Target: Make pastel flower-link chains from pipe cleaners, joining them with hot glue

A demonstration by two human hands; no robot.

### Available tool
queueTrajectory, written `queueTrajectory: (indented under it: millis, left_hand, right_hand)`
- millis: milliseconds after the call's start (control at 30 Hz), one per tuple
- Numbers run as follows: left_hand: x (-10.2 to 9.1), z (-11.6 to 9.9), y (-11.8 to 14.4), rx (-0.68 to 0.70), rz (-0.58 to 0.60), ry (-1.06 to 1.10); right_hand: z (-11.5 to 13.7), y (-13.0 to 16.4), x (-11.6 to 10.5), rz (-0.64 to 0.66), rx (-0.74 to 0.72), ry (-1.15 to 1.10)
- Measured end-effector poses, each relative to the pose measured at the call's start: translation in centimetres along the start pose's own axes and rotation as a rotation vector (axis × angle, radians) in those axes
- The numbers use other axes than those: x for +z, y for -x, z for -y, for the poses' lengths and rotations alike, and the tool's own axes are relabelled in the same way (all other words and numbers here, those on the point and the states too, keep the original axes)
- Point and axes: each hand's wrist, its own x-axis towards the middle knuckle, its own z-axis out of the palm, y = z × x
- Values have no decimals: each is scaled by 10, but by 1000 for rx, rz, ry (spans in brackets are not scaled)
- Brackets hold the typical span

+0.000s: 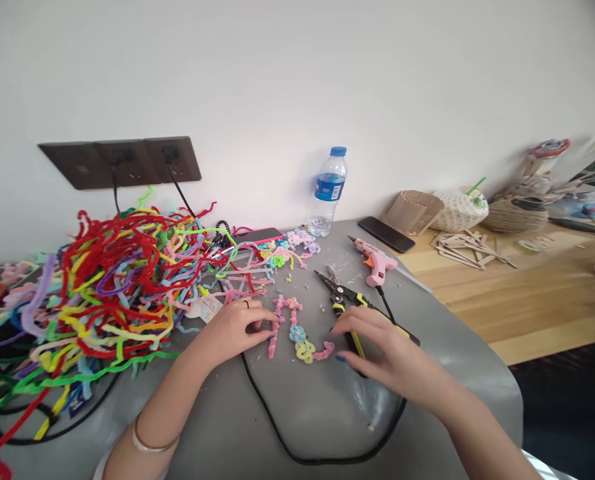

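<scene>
A chain of twisted pipe cleaners [272, 343] lies bent on the grey table, pink at both ends. Along it sit a blue flower [298, 334] and a yellow flower [305, 351]. My left hand [240, 325] pinches the chain's left pink strand between thumb and index finger. To the right, my right hand [382, 343] hovers with thumb and fingers apart, close to the pink tip of the chain. Nothing shows between those fingers. Wire pliers with black and yellow handles [338, 308] lie partly hidden behind that hand.
A big heap of colourful pipe cleaners [117, 293] covers the left side. Beyond the pliers lies a pink glue gun [377, 262], near a phone [386, 235]. A water bottle [327, 193] stands against the wall. A black cable [322, 460] loops across the front.
</scene>
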Motion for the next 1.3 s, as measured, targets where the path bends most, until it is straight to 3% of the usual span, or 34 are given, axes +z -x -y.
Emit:
queueTrajectory:
  millis: [133,433,967,1300]
  left_hand:
    - [0,0,1,-18,-1,-12]
    - [-3,-1,1,-65,46,-12]
    - [0,2,1,-79,49,62]
    - [-1,0,1,-85,44,70]
  right_hand:
    - [12,-6,19,100,-41,121]
    - [21,-8,36,103,-20,89]
    - [36,-6,56,-76,79,179]
    - [37,-7,57,-89,92,143]
